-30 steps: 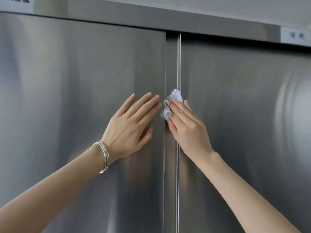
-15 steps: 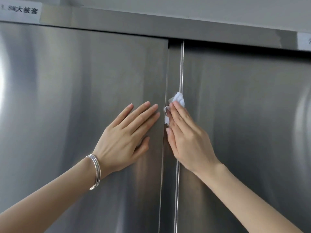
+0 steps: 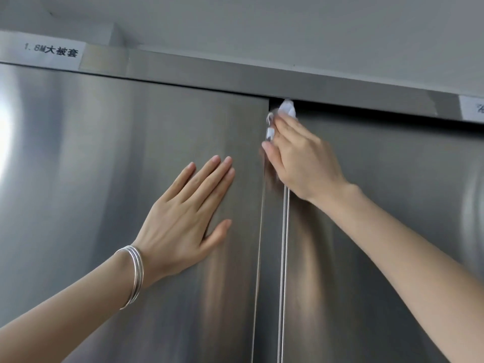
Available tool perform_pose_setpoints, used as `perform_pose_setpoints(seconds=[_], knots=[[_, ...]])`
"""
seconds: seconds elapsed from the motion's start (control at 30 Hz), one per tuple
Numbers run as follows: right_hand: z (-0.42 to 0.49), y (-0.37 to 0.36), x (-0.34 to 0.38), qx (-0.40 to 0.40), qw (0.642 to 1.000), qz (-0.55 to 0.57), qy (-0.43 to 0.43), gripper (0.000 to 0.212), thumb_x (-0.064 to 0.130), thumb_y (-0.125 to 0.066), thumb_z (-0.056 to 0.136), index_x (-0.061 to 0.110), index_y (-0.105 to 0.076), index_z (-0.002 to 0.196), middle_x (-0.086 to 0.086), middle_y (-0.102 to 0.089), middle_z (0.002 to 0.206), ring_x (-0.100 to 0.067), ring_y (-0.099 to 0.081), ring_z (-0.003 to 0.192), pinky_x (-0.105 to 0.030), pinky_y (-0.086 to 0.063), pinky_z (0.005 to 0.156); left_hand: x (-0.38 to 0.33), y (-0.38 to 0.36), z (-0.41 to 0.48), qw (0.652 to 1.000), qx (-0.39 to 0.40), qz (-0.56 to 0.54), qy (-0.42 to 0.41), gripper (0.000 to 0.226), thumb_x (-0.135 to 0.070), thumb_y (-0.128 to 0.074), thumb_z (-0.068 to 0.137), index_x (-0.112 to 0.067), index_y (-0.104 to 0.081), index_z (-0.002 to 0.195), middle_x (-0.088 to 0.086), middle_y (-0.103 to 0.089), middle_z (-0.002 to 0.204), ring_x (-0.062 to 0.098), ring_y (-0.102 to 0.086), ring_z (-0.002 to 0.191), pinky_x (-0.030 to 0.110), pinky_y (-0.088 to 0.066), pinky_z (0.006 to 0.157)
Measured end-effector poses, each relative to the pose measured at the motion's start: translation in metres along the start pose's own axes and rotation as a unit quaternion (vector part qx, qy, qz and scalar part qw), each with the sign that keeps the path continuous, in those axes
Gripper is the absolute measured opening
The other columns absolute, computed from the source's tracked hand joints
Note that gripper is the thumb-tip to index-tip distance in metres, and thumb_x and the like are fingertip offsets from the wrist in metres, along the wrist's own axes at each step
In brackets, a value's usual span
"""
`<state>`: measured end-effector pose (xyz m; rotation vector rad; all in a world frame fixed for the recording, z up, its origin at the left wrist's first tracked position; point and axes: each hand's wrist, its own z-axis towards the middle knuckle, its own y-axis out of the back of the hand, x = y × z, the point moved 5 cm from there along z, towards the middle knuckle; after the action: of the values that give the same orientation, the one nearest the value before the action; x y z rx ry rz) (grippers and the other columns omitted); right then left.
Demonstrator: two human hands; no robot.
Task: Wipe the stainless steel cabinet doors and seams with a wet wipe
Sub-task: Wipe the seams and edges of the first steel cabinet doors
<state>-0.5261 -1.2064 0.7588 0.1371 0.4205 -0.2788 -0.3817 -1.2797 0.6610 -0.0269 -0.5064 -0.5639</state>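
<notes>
1. Upward along the seam [image 3: 272,258] goes the right hand [image 3: 303,158] since half a second ago. It now sits at the top of the doors, while the left hand [image 3: 183,218] has stayed flat on the left door [image 3: 104,179].
2. Head view, grip: the right fingers lie over the bunched wet wipe [image 3: 286,108] and press it into the seam. A fold looks caught between forefinger and thumb, likely so the cloth does not slip.
3. Head view, task's thing: the wipe pokes out at 12 o'clock from the fingertips, touching the dark gap under the top rail [image 3: 209,77].
4. Head view, brace: the left hand, at 8 o'clock from the right, has straight, spread fingers holding nothing. It probably steadies the panel against the wiping push. Bangles [image 3: 133,273] circle its wrist.
5. Head view, edges and room: the rail blocks further travel toward 12. Open runs lie toward 6 down the bright strip [image 3: 284,258], and toward 3 across the right door [image 3: 392,205].
</notes>
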Motion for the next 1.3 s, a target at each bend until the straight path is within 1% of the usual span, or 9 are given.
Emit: perform_pose_setpoints(seconds=[0.1, 0.2, 0.3, 0.47, 0.63, 0.77, 0.97, 1.17, 1.3], knots=[[0.011, -0.005, 0.002, 0.020, 0.999, -0.039, -0.023, 0.059, 0.041, -0.022, 0.102, 0.000, -0.034, 0.143, -0.010, -0.033, 0.150, -0.017, -0.019, 0.143, -0.024, -0.017, 0.115, 0.001, 0.000, -0.001, 1.000, -0.007, 0.000, -0.001, 0.067, -0.043, -0.035, 0.093, -0.007, -0.026, 0.149, 0.006, -0.021, 0.158, 0.022, -0.016, 0.147, 0.044, -0.016, 0.119], [-0.026, -0.007, 0.017, 0.019, 0.998, -0.064, 0.009, 0.070, 0.047, -0.014, 0.097, -0.005, -0.033, 0.142, -0.015, -0.035, 0.149, -0.021, -0.022, 0.142, -0.027, -0.022, 0.115, 0.002, 0.000, -0.002, 1.000, -0.005, -0.003, -0.003, 0.068, -0.044, -0.034, 0.093, -0.007, -0.027, 0.149, 0.006, -0.022, 0.158, 0.021, -0.017, 0.147, 0.043, -0.016, 0.119], [-0.024, -0.006, 0.010, 0.024, 0.998, -0.060, 0.021, 0.067, 0.045, -0.014, 0.098, -0.001, -0.034, 0.142, -0.011, -0.035, 0.149, -0.018, -0.023, 0.142, -0.027, -0.026, 0.113, 0.003, 0.000, -0.002, 1.000, -0.006, -0.004, -0.006, 0.067, -0.044, -0.034, 0.093, -0.007, -0.027, 0.149, 0.006, -0.022, 0.158, 0.022, -0.018, 0.147, 0.043, -0.016, 0.119], [0.025, -0.005, -0.003, 0.039, 0.997, -0.056, -0.025, 0.060, 0.040, -0.019, 0.102, -0.003, -0.036, 0.140, -0.013, -0.037, 0.148, -0.021, -0.024, 0.140, -0.025, -0.012, 0.115, 0.003, -0.001, -0.002, 1.000, -0.006, -0.007, -0.002, 0.068, -0.043, -0.035, 0.093, -0.007, -0.028, 0.149, 0.006, -0.022, 0.158, 0.021, -0.017, 0.147, 0.043, -0.015, 0.119], [-0.092, -0.008, 0.045, 0.020, 0.999, -0.037, 0.033, 0.065, 0.041, -0.023, 0.101, -0.012, -0.038, 0.136, -0.023, -0.037, 0.145, -0.031, -0.030, 0.139, -0.036, -0.024, 0.115, -0.008, 0.000, -0.016, 1.000, -0.004, -0.025, 0.004, 0.068, -0.040, -0.039, 0.091, -0.005, -0.029, 0.148, 0.009, -0.022, 0.158, 0.022, -0.016, 0.147, 0.043, -0.016, 0.120], [-0.184, -0.014, 0.083, 0.086, 0.993, -0.022, 0.074, 0.064, 0.043, -0.026, 0.102, -0.009, -0.035, 0.138, -0.022, -0.033, 0.146, -0.032, -0.025, 0.140, -0.040, -0.025, 0.115, -0.050, -0.009, -0.082, 0.997, 0.033, -0.058, -0.049, 0.066, -0.033, -0.044, 0.088, -0.006, -0.032, 0.147, 0.007, -0.023, 0.158, 0.021, -0.018, 0.147, 0.042, -0.015, 0.120], [-0.137, -0.018, 0.072, 0.054, 0.997, -0.020, -0.046, 0.068, 0.045, -0.018, 0.102, -0.010, -0.030, 0.140, -0.023, -0.029, 0.149, -0.031, -0.021, 0.142, -0.039, -0.023, 0.116, -0.091, -0.020, -0.166, 0.995, 0.075, -0.068, -0.008, 0.077, -0.034, -0.048, 0.083, -0.007, -0.023, 0.151, 0.007, -0.019, 0.160, 0.025, -0.018, 0.147, 0.042, -0.011, 0.121], [-0.274, -0.019, 0.132, 0.169, 0.985, 0.003, 0.017, 0.070, 0.047, -0.027, 0.100, -0.011, -0.034, 0.137, -0.025, -0.025, 0.149, -0.035, -0.021, 0.141, -0.043, -0.029, 0.113, -0.100, -0.023, -0.172, 0.996, 0.065, -0.058, 0.012, 0.074, -0.036, -0.046, 0.086, -0.003, -0.025, 0.149, 0.011, -0.018, 0.159, 0.028, -0.016, 0.147, 0.045, -0.010, 0.120], [-0.189, -0.019, 0.099, 0.104, 0.993, -0.017, -0.057, 0.068, 0.046, -0.019, 0.102, -0.009, -0.032, 0.140, -0.023, -0.028, 0.149, -0.031, -0.019, 0.142, -0.039, -0.024, 0.116, -0.099, -0.022, -0.171, 0.996, 0.068, -0.062, 0.012, 0.073, -0.035, -0.045, 0.087, -0.002, -0.025, 0.149, 0.012, -0.017, 0.159, 0.027, -0.014, 0.148, 0.046, -0.010, 0.120]])
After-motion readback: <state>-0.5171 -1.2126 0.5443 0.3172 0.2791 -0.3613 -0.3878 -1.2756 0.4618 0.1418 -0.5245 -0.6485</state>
